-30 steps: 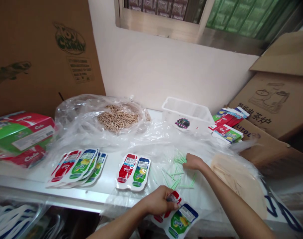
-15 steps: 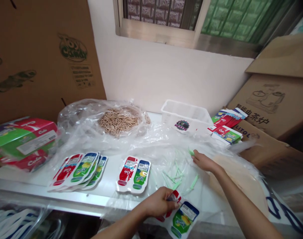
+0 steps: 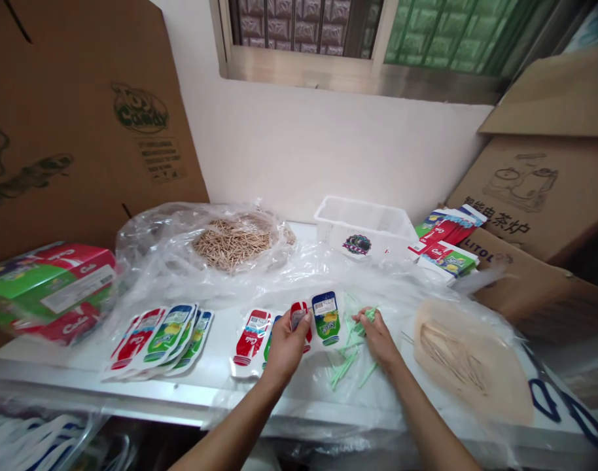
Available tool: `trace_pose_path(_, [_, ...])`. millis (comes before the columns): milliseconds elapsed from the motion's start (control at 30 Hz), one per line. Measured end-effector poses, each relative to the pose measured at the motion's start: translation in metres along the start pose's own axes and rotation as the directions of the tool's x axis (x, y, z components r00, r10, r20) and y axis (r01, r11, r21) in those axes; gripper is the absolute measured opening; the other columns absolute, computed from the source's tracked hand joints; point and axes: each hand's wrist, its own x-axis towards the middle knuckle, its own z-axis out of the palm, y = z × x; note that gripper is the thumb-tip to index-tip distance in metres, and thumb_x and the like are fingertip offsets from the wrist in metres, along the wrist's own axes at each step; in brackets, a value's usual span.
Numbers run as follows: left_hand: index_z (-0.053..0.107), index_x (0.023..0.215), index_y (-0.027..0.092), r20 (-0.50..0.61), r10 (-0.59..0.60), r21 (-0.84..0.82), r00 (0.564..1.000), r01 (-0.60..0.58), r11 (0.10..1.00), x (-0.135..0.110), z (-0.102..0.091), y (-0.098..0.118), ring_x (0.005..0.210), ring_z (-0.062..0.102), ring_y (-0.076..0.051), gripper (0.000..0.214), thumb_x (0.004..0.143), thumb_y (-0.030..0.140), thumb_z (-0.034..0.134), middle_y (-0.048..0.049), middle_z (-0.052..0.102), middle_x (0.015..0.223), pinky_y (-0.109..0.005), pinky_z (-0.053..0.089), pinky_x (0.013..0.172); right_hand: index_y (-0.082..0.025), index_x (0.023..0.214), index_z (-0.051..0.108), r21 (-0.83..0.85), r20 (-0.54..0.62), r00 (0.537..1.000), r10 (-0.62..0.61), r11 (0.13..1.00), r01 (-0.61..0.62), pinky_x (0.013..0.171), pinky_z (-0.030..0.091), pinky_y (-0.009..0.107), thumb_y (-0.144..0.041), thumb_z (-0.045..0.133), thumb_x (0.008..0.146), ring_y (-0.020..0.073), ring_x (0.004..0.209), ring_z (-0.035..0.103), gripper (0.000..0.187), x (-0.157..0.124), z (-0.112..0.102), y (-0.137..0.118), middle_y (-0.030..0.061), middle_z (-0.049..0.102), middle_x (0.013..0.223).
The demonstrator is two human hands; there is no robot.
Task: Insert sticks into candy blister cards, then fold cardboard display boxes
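Note:
In my left hand (image 3: 288, 340) is a candy packet (image 3: 325, 319) with a red cola bottle and a green Sprite bottle printed on it, pinched at its red half. A second packet (image 3: 252, 337) of the same kind lies flat under and beside that hand. My right hand (image 3: 376, 335) has its fingers closed on several thin green plastic sticks (image 3: 368, 320). More loose green sticks (image 3: 345, 369) are scattered on the clear plastic just below and left of it. A fanned stack of packets (image 3: 166, 333) rests farther left.
Brown sticks (image 3: 230, 243) fill an open clear bag at the back. A white plastic basket (image 3: 362, 226) stands behind my hands. Folded cards (image 3: 446, 239) lie at right, near a beige tray (image 3: 475, 392) with thin sticks and blue-handled scissors (image 3: 544, 399). Cardboard boxes (image 3: 83, 131) flank both sides.
My left hand has raised the packet from the table's front edge up toward the middle. My right hand has come left and down over the green sticks and now holds several.

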Motion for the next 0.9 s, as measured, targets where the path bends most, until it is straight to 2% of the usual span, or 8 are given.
trace_pose_path(133, [0.065, 0.09, 0.015, -0.001, 0.002, 0.029, 1.0, -0.002, 1.0, 0.0, -0.005, -0.003, 0.06, 0.057, -0.012, 0.04, 0.071, 0.05, 0.066, -0.0008, 0.064, 0.069, -0.02, 0.044, 0.053, -0.022, 0.107, 0.045, 0.014, -0.016, 1.0, 0.012, 1.0, -0.012, 0.089, 0.047, 0.037, -0.06, 0.035, 0.088, 0.0223, 0.103, 0.061, 0.044, -0.006, 0.006, 0.004, 0.0105, 0.065, 0.105])
trace_pose_path(233, [0.066, 0.088, 0.013, 0.012, -0.033, 0.05, 0.999, 0.032, 0.998, 0.002, -0.006, -0.004, 0.056, 0.055, -0.011, 0.042, 0.07, 0.051, 0.066, -0.0011, 0.063, 0.065, -0.02, 0.044, 0.052, -0.02, 0.099, 0.055, -0.035, -0.012, 1.0, -0.012, 0.999, 0.012, 0.092, 0.044, 0.037, -0.062, 0.038, 0.085, 0.0242, 0.107, 0.058, 0.047, -0.005, 0.003, -0.004, 0.0115, 0.065, 0.109])
trace_pose_path(333, [0.066, 0.085, 0.012, 0.066, -0.025, 0.072, 0.997, 0.02, 0.997, 0.004, -0.005, -0.004, 0.056, 0.054, -0.011, 0.041, 0.073, 0.051, 0.064, -0.0014, 0.062, 0.064, -0.021, 0.044, 0.054, -0.02, 0.091, 0.059, -0.096, -0.008, 0.999, -0.032, 0.995, 0.032, 0.089, 0.044, 0.036, -0.06, 0.038, 0.085, 0.025, 0.102, 0.059, 0.046, -0.005, 0.0, -0.011, 0.0095, 0.068, 0.101])
trace_pose_path(433, [0.066, 0.086, 0.013, 0.094, 0.001, 0.078, 0.996, -0.009, 0.997, 0.004, -0.004, -0.004, 0.056, 0.054, -0.012, 0.04, 0.075, 0.051, 0.061, -0.0009, 0.061, 0.063, -0.021, 0.043, 0.055, -0.021, 0.087, 0.057, -0.147, -0.013, 0.999, -0.04, 0.988, 0.038, 0.084, 0.046, 0.035, -0.055, 0.038, 0.087, 0.0245, 0.094, 0.061, 0.038, -0.006, -0.003, -0.017, 0.0075, 0.069, 0.093])
trace_pose_path(533, [0.066, 0.084, 0.013, 0.046, 0.003, 0.109, 0.999, -0.008, 0.994, 0.002, -0.002, 0.001, 0.053, 0.052, -0.012, 0.038, 0.074, 0.05, 0.062, 0.0001, 0.059, 0.059, -0.021, 0.04, 0.051, -0.022, 0.093, 0.051, -0.166, -0.046, 0.998, -0.043, 0.986, 0.035, 0.087, 0.044, 0.035, -0.05, 0.035, 0.089, 0.0237, 0.098, 0.06, 0.032, -0.006, -0.004, -0.017, 0.0088, 0.067, 0.098])
trace_pose_path(633, [0.066, 0.076, 0.013, -0.005, 0.069, 0.139, 0.998, -0.068, 0.988, 0.0, 0.001, 0.01, 0.062, 0.057, -0.015, 0.031, 0.072, 0.044, 0.064, -0.0019, 0.064, 0.066, -0.023, 0.044, 0.059, -0.023, 0.096, 0.043, -0.16, -0.096, 0.994, -0.042, 0.987, 0.026, 0.089, 0.043, 0.036, -0.048, 0.03, 0.09, 0.0223, 0.097, 0.06, 0.029, -0.006, -0.003, -0.014, 0.0093, 0.064, 0.098])
trace_pose_path(733, [0.066, 0.072, 0.014, -0.008, 0.118, 0.142, 0.993, -0.115, 0.983, -0.002, 0.005, 0.017, 0.071, 0.059, -0.018, 0.026, 0.071, 0.04, 0.064, -0.0026, 0.066, 0.07, -0.025, 0.046, 0.068, -0.024, 0.095, 0.039, -0.138, -0.11, 0.993, -0.043, 0.99, 0.028, 0.089, 0.044, 0.036, -0.049, 0.03, 0.091, 0.0207, 0.096, 0.06, 0.028, -0.008, 0.0, -0.009, 0.0083, 0.062, 0.097])
trace_pose_path(900, [0.068, 0.093, 0.015, -0.003, 0.107, 0.099, 0.994, -0.106, 0.989, -0.001, 0.007, 0.018, 0.08, 0.062, -0.019, 0.032, 0.068, 0.035, 0.069, -0.0026, 0.069, 0.08, -0.026, 0.047, 0.073, -0.022, 0.116, 0.036, -0.117, -0.088, 0.996, -0.02, 0.993, 0.01, 0.093, 0.043, 0.036, -0.052, 0.031, 0.091, 0.0207, 0.106, 0.056, 0.04, -0.015, 0.005, -0.004, 0.0099, 0.059, 0.11])
